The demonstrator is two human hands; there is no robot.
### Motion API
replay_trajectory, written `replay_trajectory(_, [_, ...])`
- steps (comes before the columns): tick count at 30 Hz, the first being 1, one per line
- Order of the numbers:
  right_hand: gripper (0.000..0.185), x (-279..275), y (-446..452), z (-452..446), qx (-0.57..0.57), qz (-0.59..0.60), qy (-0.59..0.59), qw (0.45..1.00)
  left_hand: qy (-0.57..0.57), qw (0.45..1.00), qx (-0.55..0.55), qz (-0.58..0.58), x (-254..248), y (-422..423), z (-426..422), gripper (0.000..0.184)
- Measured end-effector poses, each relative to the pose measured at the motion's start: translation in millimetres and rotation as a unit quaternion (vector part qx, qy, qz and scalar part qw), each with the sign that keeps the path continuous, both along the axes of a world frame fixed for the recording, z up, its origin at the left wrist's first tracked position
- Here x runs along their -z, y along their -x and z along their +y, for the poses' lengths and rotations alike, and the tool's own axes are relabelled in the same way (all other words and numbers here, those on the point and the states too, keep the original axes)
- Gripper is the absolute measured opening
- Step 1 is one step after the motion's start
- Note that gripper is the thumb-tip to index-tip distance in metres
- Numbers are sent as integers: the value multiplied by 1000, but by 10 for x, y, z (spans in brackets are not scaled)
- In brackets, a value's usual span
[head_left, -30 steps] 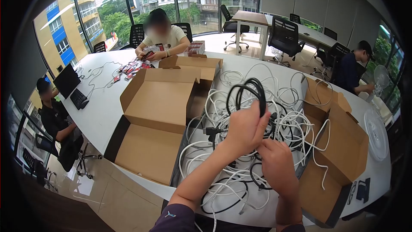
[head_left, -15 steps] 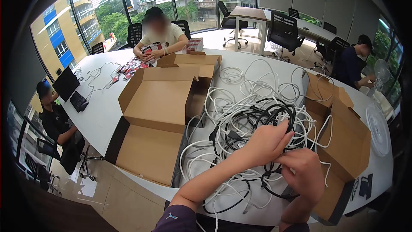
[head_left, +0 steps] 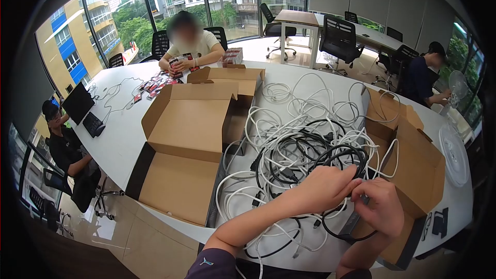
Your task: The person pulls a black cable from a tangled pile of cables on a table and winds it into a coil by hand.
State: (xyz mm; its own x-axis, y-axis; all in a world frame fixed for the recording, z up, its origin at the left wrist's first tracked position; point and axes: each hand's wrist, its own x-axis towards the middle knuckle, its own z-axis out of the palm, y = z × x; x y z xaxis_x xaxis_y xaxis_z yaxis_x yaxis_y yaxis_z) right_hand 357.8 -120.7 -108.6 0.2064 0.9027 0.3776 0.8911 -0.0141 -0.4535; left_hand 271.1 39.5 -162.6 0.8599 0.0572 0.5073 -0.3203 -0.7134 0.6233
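My left hand (head_left: 326,187) is closed round a looped black cable (head_left: 362,151), whose coils stick up beyond the fingers. Close beside it, nearly touching, my right hand (head_left: 380,205) has its fingers pinched on part of the same black cable, and a length of it hangs below the hand. Under and beyond both hands spreads a tangled pile of white cables (head_left: 268,150) and black ones, with a black plug (head_left: 289,174) showing among them. Exactly what sits between my right fingertips is hidden.
Open cardboard boxes stand left (head_left: 181,175) and right (head_left: 408,170) of the pile on the white table (head_left: 116,139). A person (head_left: 194,46) across the table handles small red packs. Others sit at a laptop (head_left: 80,103) and by a fan (head_left: 457,85).
Both hands have shifted slightly right, carrying the black cable loops with them. The loops now lean to the right, and more of the pile shows behind. The person across has lifted some packs.
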Motion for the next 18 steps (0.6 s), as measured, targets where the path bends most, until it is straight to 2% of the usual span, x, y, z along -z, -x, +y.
replay_trajectory(2, [11,8,27,57,24,-6,-28,999,-27,999,-24,-13,-33,12,45,26])
replay_trajectory(5, [15,36,91,140,88,76,-56,992,-54,994,-69,-58,-104,56,161,24])
replay_trajectory(8, [21,117,73,172,95,106,-81,987,-81,984,-129,-93,-173,136,298,20])
replay_trajectory(11, [22,93,31,112,154,108,-41,981,-90,971,-202,-94,-255,239,486,16])
replay_trajectory(14, [18,96,16,97,171,231,-97,953,-75,965,-233,-97,-301,353,648,16])
replay_trajectory(17, [17,45,125,148,136,320,-212,913,-61,972,-204,-101,-381,403,609,16])
replay_trajectory(18, [18,51,115,131,133,315,-238,909,-60,974,-196,-100,-388,412,600,16])
